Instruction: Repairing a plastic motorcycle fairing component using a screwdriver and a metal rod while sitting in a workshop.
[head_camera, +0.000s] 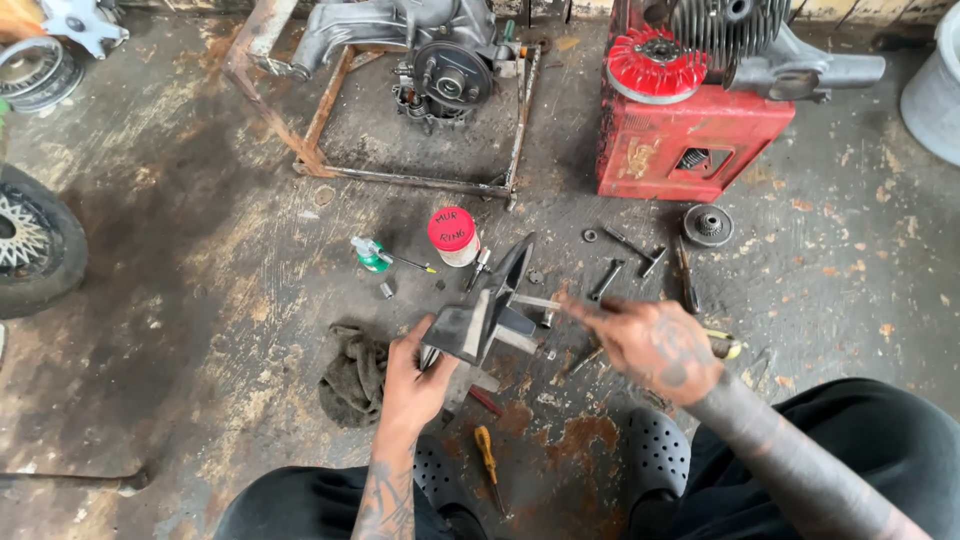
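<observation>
The fingers (432, 330) of the left hand (415, 375) are clamped on the near, lower end of a dark metal bracket (490, 305), thumb pressed on its flat face. The fingers (590, 312) of the right hand (655, 345) are drawn together round a thin pale rod (535, 301) that meets the bracket's side; the hand is blurred.

Largest about them is the stained concrete floor (200, 260). At its far side stands a red metal box (685, 140) with a pale emblem on its front and a finned engine part (725, 30) on top; left of it a rusty steel frame (415, 180) carries a grey engine casing (440, 60).

The bracket is held above the floor between the knees, its long axis running from the left palm up and away, its narrow tip pointing toward the frame.

Just beyond stands a small jar (455, 240) with a round red lid bearing dark handwriting, then a green-capped bottle (370, 255). A dark rag (352, 375) lies beside the left hand, a yellow-handled screwdriver (487, 462) nearer.
</observation>
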